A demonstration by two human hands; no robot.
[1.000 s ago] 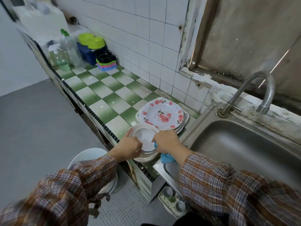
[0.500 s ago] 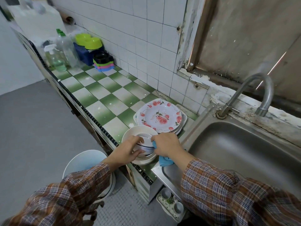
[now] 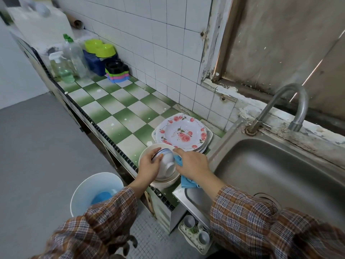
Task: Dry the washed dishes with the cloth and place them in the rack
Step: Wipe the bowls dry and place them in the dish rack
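Gripping a small white bowl by its blue-striped rim, the left hand has its fingers curled round the edge. It holds the bowl tipped on its side, foot toward the camera. The right hand is closed over a blue cloth, back of the hand up, and presses it against the bowl's outer wall. 1 end of the cloth shows between hand and bowl, and the other hangs out below the wrist.

Both hands are over a stack of white dishes at the front edge of the green-and-white checked tabletop, just beside the sink. The bowl is directly above that stack; whether it touches the top dish I cannot tell. Just behind the stack lies a pile of plates with a rose-patterned plate on top.

The steel sink is to the right, and its curved tap stands at the back rim. At the far end of the tabletop are a tall clear bottle, a spray bottle, and green tubs on a blue box against the tiled wall.

On the floor below the left arm stands a pale bucket with something blue inside. Low down, under the sink's front corner, are small cups.
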